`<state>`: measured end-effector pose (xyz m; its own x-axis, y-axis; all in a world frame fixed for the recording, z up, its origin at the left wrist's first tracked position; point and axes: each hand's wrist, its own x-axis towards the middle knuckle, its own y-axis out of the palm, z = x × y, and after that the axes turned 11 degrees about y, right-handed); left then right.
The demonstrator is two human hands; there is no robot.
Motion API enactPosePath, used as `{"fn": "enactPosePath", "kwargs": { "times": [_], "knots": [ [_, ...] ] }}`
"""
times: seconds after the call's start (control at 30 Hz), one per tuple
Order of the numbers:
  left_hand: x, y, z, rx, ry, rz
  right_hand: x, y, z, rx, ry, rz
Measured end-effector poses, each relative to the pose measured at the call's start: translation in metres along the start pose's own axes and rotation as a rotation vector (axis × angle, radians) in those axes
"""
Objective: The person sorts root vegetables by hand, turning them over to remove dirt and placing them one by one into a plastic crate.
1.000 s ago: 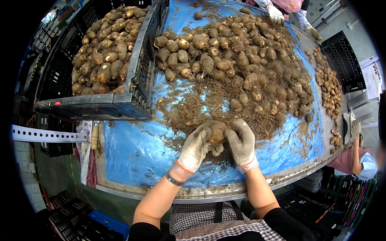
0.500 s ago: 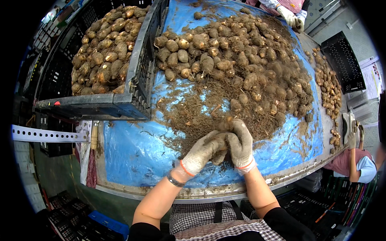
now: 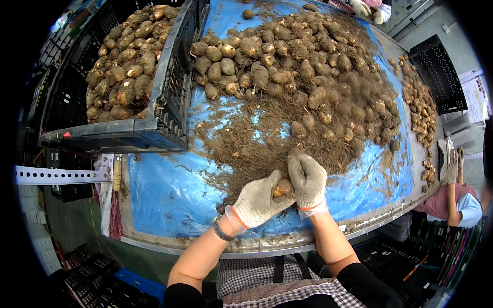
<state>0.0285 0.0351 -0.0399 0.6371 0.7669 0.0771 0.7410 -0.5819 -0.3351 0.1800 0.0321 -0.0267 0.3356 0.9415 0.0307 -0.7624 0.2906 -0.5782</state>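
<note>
One gloved left hand (image 3: 257,199) gripping a taro corm (image 3: 283,190), right hand (image 3: 308,180) curled just beside it, can't tell if it's pinching anything. Root fibres (image 3: 249,158) just ahead, taro heap (image 3: 306,71) past those, loaded black crate (image 3: 100,131) ahead and left.

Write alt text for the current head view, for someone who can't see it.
A gloved left hand holds a brown tuber, the gloved right hand close beside it, over a blue plastic sheet. Beyond lie loose root fibres and a large heap of tubers; a black crate of tubers stands at left, a smaller pile at right.
</note>
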Motion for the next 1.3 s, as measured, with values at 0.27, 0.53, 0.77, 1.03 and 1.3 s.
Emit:
{"fn": "enactPosePath", "kwargs": {
  "times": [0.27, 0.53, 0.77, 1.03, 1.3],
  "knots": [
    [-0.005, -0.006, 0.000, -1.135, -0.313, 0.023, -0.002, 0.007, -0.008, 0.283, 0.180, 0.070],
    [-0.011, 0.007, 0.021, -1.175, -0.087, -0.028, -0.005, 0.017, -0.019, 0.442, 0.149, 0.006],
    [-0.007, 0.005, 0.013, -1.116, -0.034, -0.148, -0.002, 0.008, -0.005, 0.554, 0.165, 0.104],
    [-0.006, -0.004, 0.014, -1.264, -0.138, -0.172, -0.009, 0.014, -0.014, 0.624, -0.095, 0.410],
    [-0.004, 0.017, 0.023, -1.145, 0.082, -0.174, 0.011, 0.015, 0.030, 0.934, 0.249, 0.420]
  ]
}}
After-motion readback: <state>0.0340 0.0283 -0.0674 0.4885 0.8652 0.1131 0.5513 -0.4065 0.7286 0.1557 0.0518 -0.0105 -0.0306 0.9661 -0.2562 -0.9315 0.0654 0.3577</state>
